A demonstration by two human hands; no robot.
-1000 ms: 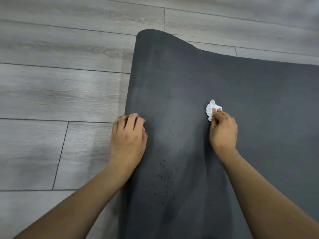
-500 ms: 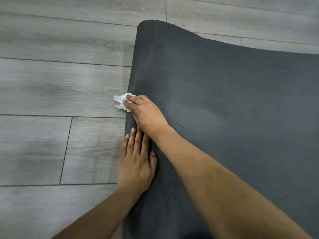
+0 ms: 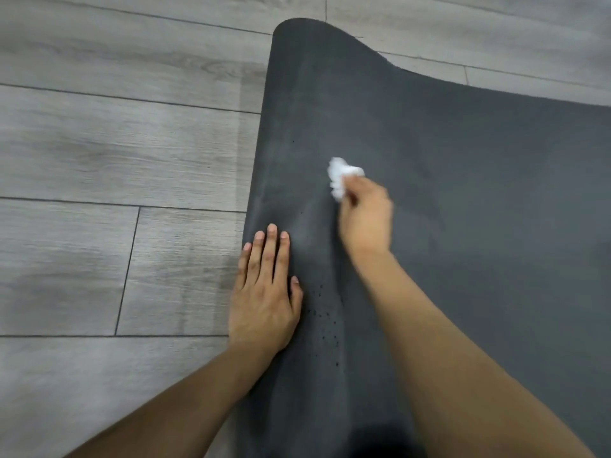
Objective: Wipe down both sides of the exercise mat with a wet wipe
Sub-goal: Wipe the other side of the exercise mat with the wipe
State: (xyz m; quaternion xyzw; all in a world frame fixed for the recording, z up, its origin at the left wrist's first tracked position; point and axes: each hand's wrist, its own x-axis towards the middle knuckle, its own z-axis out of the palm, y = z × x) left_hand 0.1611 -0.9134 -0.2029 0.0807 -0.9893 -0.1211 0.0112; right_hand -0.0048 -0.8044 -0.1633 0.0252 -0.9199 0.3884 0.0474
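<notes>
Grey wood-look plank floor (image 3: 99,160), with a dark grey exercise mat (image 3: 479,193) spread over its right side and both bare hands on the mat

Near the mat's left edge the left hand (image 3: 264,302) lies palm down, fingers straight and close together, its outer side right at the line where mat meets floor. The right hand (image 3: 365,216), a little blurred, has its fingers curled round a crumpled white wet wipe (image 3: 340,175), which sticks out beyond the fingertips and touches the mat's top surface, ahead of the left hand and to its right, the two hands apart. Small dark specks (image 3: 325,322) dot the mat between the two forearms. The mat's far left corner is rounded and its far edge runs in a wave; the mat passes out of view at the right and at the bottom
</notes>
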